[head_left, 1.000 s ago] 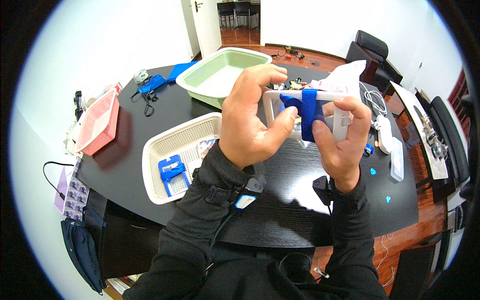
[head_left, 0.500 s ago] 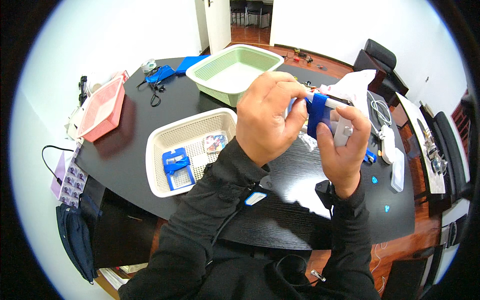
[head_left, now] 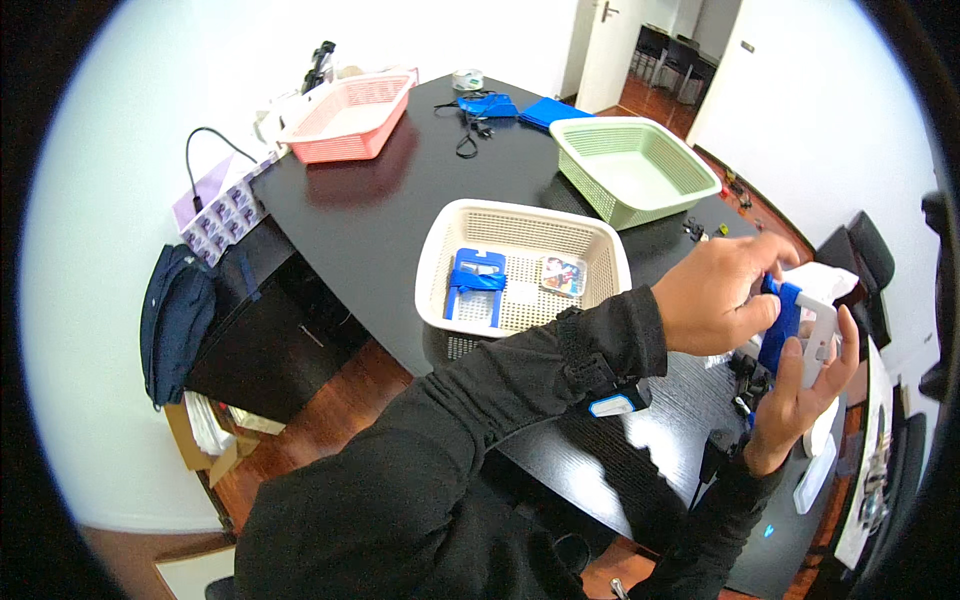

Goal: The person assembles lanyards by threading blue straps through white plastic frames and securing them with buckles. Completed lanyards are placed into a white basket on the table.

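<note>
Above the right part of the dark table I hold a white and clear card holder (head_left: 822, 325) with a blue lanyard strap (head_left: 781, 328) wrapped around it. My left hand (head_left: 715, 292) is closed at its upper left, thumb and fingers pinching near the strap's top. Below, my right hand (head_left: 797, 405) grips the holder between thumb and fingers. To the left of my hands, a cream basket (head_left: 432, 268) contains a blue-framed card holder (head_left: 490, 262) with a blue strap wound round it, and a small clear case (head_left: 563, 276) with a colourful picture.
A green basket (head_left: 636, 214) stands beyond the cream one, with blue folded cloth (head_left: 553, 111) and a black cable (head_left: 470, 135) further left. A pink basket (head_left: 338, 150) sits at the far left table edge. A white plastic bag (head_left: 825, 281) lies behind my hands.
The view has swung to the left, so the baskets and my hands appear further right. Both hands still hold the card holder with its wrapped strap.
</note>
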A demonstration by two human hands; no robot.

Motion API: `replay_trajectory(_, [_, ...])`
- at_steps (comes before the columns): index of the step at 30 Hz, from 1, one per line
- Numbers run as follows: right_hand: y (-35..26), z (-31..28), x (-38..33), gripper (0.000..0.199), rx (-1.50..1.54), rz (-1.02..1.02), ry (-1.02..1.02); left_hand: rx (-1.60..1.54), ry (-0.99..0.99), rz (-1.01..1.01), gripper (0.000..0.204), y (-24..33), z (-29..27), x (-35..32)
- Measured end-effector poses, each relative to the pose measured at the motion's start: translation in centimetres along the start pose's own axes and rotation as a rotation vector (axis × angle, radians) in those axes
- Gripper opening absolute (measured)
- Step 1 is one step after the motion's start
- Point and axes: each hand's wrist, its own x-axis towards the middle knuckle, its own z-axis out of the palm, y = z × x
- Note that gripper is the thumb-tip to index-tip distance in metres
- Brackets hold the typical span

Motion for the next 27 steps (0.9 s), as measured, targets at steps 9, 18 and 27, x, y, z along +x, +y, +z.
replay_trajectory(9, [-1.9,-0.9,0.9,0.084,0.269,0.114,-0.274,0.124,-0.219,-0.228,0.032,3.3,-3.6,-2.0])
replay_trajectory(18, [0.0,-5.1,2.6,0.065,0.039,-0.031,-0.017,0.482,-0.207,-0.814,0.031,0.8,-20.4,-7.4])
replay_trajectory(27, [0.3,-6.0,2.9,0.06,0.015,-0.03,0.013,0.817,-0.299,-0.777,0.043,0.4,-22.8,-12.8])
